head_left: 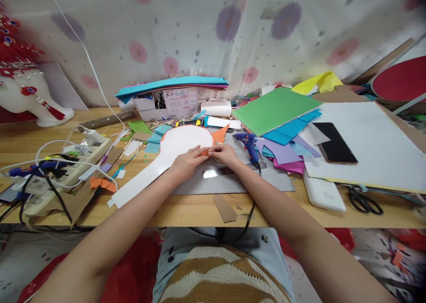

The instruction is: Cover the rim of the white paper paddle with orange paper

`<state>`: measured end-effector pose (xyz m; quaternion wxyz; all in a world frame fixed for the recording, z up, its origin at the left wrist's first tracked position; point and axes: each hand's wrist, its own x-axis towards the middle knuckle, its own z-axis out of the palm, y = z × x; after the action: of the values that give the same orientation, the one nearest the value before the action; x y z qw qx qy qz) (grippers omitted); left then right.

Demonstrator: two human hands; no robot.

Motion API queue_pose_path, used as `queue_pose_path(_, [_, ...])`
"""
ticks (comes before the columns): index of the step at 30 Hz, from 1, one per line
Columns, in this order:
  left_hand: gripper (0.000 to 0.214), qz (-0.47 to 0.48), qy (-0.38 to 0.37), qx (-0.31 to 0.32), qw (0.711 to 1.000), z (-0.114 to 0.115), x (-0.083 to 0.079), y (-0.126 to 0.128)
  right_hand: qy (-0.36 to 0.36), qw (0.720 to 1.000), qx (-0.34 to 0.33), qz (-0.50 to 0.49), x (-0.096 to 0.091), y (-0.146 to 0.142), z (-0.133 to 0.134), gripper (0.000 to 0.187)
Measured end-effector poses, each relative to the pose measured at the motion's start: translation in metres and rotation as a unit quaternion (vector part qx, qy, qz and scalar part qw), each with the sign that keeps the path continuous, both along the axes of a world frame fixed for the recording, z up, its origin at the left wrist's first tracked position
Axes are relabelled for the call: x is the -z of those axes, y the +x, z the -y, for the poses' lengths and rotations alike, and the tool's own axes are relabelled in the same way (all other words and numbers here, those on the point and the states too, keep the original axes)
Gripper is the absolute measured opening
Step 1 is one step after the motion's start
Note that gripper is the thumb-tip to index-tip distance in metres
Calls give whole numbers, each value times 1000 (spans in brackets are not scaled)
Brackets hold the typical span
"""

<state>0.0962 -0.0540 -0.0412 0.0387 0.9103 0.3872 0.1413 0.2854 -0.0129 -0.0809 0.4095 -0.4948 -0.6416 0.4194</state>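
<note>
My left hand (187, 161) and my right hand (225, 154) meet at the middle of the desk, fingers pinched together on a small orange paper piece (205, 151). The piece lies at the lower edge of a white paddle-shaped cutout (173, 150) with an orange backing, whose handle runs down to the left. An orange triangle (220, 134) sticks out at the cutout's right side. Both hands rest over a grey cutting mat (233, 183) with a metal ruler (216, 172) on it.
A blue glue gun (248, 143) lies right of my hands. Coloured paper sheets (276, 110), a black phone (334, 143) on a white board (372, 147), and scissors (364, 201) are to the right. A power strip with cables (60, 165) sits at left. Cardboard scraps (224, 207) lie near the front edge.
</note>
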Motion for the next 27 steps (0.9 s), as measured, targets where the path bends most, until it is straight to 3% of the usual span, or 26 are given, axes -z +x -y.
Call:
queue_pose_path(6, [57, -85, 14, 58, 995, -4, -1, -13, -25, 999, 6, -33, -5, -3, 0, 9])
queue_pose_path(8, [63, -118, 11, 59, 991, -5, -1, -16, -29, 999, 6, -35, -6, -3, 0, 7])
queue_pose_path(13, [53, -150, 14, 38, 988, -13, 4, -18, -32, 999, 8, -39, -5, -6, -4, 5])
queue_pose_path(16, [51, -156, 3, 49, 987, -22, 0, -22, 6, 1000, 23, 11, -9, -10, -2, 7])
queue_pose_path(19, [47, -146, -15, 50, 988, -32, -20, -27, 165, 978, 33, 122, -20, -11, 6, 19])
queue_pose_path(22, [47, -125, -38, 25, 991, -40, -52, -30, 323, 922, 3, 216, -31, -12, 11, 38])
queue_pose_path(24, [46, -147, -53, 20, 987, -44, -73, -27, 364, 897, -16, 251, -36, -14, 8, 43])
queue_pose_path(27, [39, -198, -64, 10, 978, -50, -98, -16, 365, 892, -27, 263, -41, -21, -5, 37])
